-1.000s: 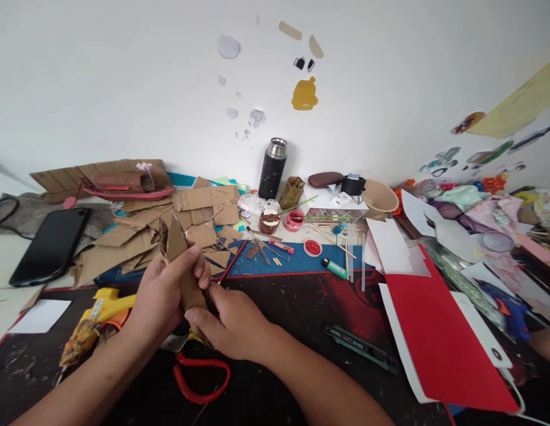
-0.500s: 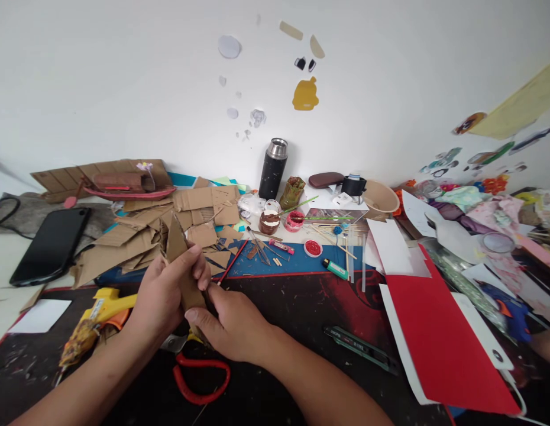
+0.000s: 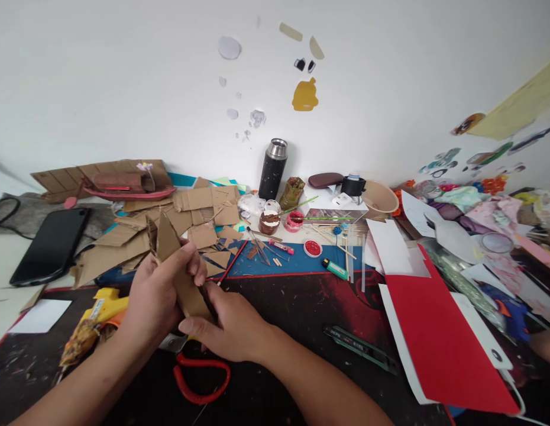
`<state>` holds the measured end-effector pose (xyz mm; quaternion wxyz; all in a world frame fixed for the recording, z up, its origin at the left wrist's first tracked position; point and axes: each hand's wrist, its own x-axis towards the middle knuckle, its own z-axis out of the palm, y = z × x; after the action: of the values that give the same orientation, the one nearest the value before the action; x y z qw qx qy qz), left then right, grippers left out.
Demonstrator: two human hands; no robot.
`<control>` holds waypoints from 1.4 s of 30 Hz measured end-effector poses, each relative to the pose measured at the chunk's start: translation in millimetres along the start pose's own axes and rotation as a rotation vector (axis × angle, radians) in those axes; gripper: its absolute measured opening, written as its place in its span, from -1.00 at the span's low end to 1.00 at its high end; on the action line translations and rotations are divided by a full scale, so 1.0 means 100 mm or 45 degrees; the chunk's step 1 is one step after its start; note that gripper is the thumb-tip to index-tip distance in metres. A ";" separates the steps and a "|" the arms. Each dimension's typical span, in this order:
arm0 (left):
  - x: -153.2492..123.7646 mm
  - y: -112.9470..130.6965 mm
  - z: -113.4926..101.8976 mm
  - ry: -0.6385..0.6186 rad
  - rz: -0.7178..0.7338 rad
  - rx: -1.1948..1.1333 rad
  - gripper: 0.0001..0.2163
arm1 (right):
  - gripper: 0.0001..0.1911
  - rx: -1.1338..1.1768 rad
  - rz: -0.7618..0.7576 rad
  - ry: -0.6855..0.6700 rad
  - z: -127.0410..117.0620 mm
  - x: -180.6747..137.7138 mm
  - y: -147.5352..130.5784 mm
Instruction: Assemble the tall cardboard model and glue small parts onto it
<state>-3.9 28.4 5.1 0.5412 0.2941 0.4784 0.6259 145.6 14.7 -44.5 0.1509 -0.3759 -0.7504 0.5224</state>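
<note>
Both hands grip a folded cardboard piece (image 3: 190, 294) with pointed upper ends, held tilted above the dark mat. My left hand (image 3: 162, 287) wraps its far half, thumb across the face and fingers curled around the edge. Lower down, my right hand (image 3: 230, 322) pinches the near end, thumb on the front and fingers behind. Directly beneath the hands lie scissors with red handles (image 3: 201, 378), their blades partly hidden. A yellow hot glue gun (image 3: 91, 322) rests left of my left forearm.
Cardboard scraps (image 3: 128, 236) pile up behind the hands, beside a small model boat (image 3: 128, 188). Open paint jars (image 3: 269, 220) and a black thermos (image 3: 273, 171) stand at the back. A green utility knife (image 3: 361, 349) and red paper (image 3: 447, 331) lie right; a phone (image 3: 51, 245) lies left.
The cardboard piece has shifted slightly left with my left hand and turned a little, showing more of its broad face. My right thumb has slid slightly left.
</note>
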 end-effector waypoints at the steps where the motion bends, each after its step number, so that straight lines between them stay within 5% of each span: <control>1: -0.01 0.00 0.00 0.003 0.011 0.000 -0.59 | -0.30 -0.002 0.007 0.000 0.01 0.00 0.00; 42: -0.05 -0.02 0.00 -0.030 -0.009 -0.006 -0.66 | -0.31 -0.088 -0.007 0.024 0.07 -0.01 0.00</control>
<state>-2.0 23.7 4.1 0.5496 0.2987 0.4716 0.6216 142.0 9.5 -46.8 0.1463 -0.3837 -0.7675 0.4922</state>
